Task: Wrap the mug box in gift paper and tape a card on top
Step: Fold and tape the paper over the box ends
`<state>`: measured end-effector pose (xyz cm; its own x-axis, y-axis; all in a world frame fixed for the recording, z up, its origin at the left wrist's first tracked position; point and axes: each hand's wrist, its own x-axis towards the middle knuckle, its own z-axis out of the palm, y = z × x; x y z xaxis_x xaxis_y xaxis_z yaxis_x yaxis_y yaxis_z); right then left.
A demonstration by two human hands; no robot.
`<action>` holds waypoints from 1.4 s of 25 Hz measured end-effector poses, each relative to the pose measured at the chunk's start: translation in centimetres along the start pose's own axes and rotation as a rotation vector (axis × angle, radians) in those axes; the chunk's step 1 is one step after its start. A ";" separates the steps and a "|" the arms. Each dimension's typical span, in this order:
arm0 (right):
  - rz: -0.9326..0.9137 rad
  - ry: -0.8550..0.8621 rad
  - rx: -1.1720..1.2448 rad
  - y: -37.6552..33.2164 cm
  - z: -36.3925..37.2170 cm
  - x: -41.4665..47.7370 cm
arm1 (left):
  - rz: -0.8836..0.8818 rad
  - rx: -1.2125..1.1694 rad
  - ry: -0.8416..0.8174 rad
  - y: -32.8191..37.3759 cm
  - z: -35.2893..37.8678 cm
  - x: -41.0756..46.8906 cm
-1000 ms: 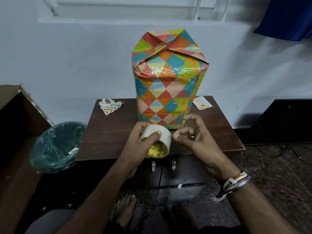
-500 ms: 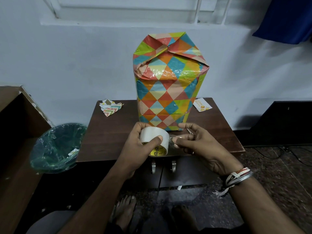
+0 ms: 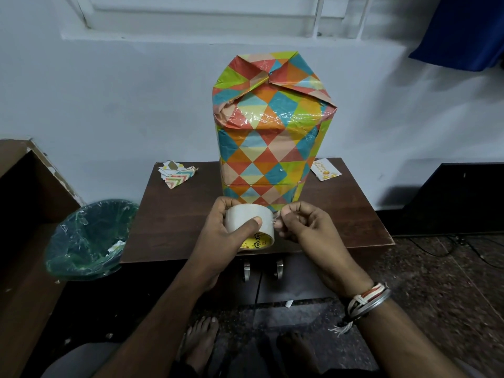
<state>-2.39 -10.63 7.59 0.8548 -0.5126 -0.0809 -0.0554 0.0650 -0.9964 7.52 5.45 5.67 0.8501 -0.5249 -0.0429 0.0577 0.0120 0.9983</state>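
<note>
In front of the tall box wrapped in multicoloured diamond-pattern paper (image 3: pixel 268 148) — upright on the dark wooden table (image 3: pixel 169 214) — the left hand (image 3: pixel 218 236) grips a roll of clear tape (image 3: pixel 246 219); the right hand (image 3: pixel 305 227) pinches its loose end. Pull steadily, keeping the strip flat — the small yellow-printed card (image 3: pixel 326 170) waits just right of the box.

Setting: probably a room in a home, with small wooden cabinet (image 3: pixel 169 227) against a white-painted wall (image 3: pixel 109 105), plastic-lined waste bin (image 3: pixel 81 271) beside it, speckled stone floor (image 3: pixel 450 282), bare feet (image 3: pixel 201 342).
</note>
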 end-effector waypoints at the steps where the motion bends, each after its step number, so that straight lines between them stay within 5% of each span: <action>1: -0.054 0.034 -0.033 0.1 0.3 0.0 | -0.003 0.003 -0.007 0.0 0.0 0.0; 11: -0.379 0.184 -0.409 -0.7 0.3 -0.8 | 0.005 0.079 -0.192 0.8 -0.6 0.0; 21: -0.319 0.070 -0.433 -1.0 -0.5 0.0 | 0.037 0.127 -0.276 1.2 -0.3 -0.4; 35: -0.502 0.039 -0.674 -2.0 -1.6 -0.1 | 0.084 0.199 -0.344 0.6 -0.5 -0.1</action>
<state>-3.21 -12.04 9.54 0.8421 -0.3744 0.3883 0.0201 -0.6976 -0.7162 7.76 5.90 6.26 0.6211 -0.7834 0.0211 -0.1352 -0.0805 0.9875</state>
